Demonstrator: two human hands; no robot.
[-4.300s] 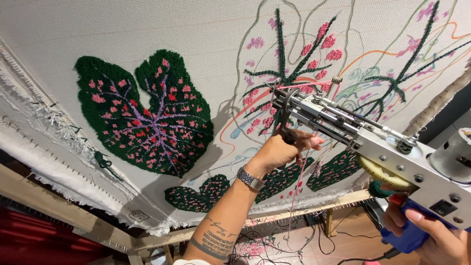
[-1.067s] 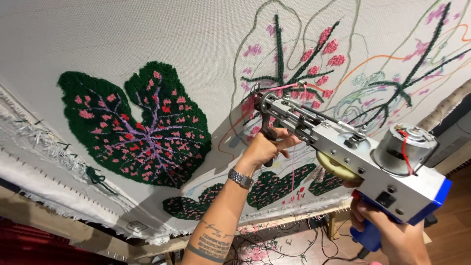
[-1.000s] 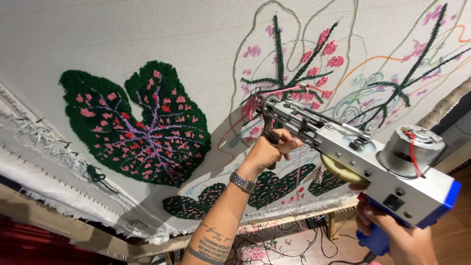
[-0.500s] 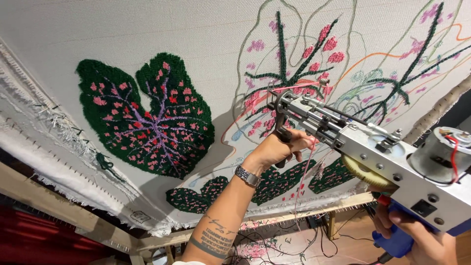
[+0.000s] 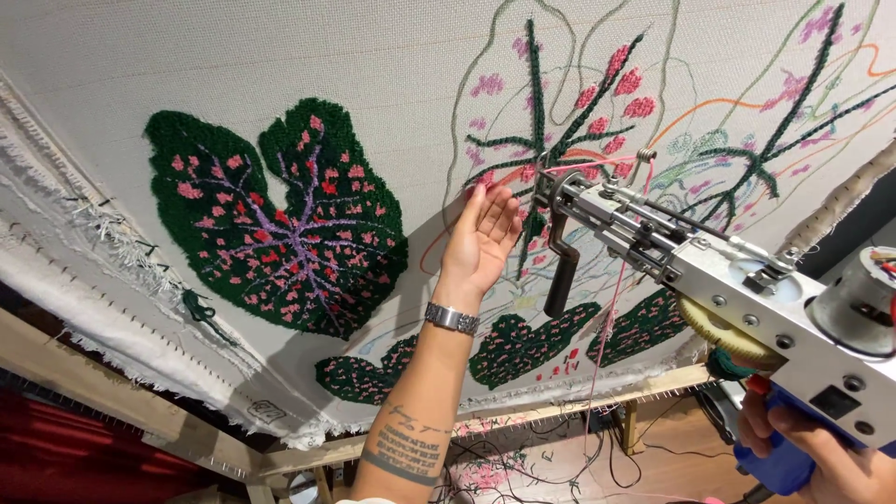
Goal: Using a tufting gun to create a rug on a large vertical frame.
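Observation:
A metal tufting gun (image 5: 737, 299) with a blue grip points its needle at the white stretched cloth (image 5: 233, 65), near a half-filled leaf outline with dark green veins and pink spots (image 5: 560, 103). My right hand (image 5: 831, 457) is wrapped around the blue grip at the lower right. My left hand (image 5: 485, 233) is off the gun's black front handle (image 5: 558, 280); it is flat and open against the cloth just left of the needle. Pink yarn (image 5: 611, 308) runs down from the gun's nose.
A finished dark green tufted leaf with pink spots and purple veins (image 5: 280, 215) fills the left of the cloth. Smaller green patches (image 5: 523, 345) lie lower down. The wooden frame (image 5: 112, 411) edges the cloth; yarn and cables lie on the floor (image 5: 523, 457).
My left hand has let go of the gun's black front handle and opened flat on the cloth. The gun stayed close to the same leaf outline.

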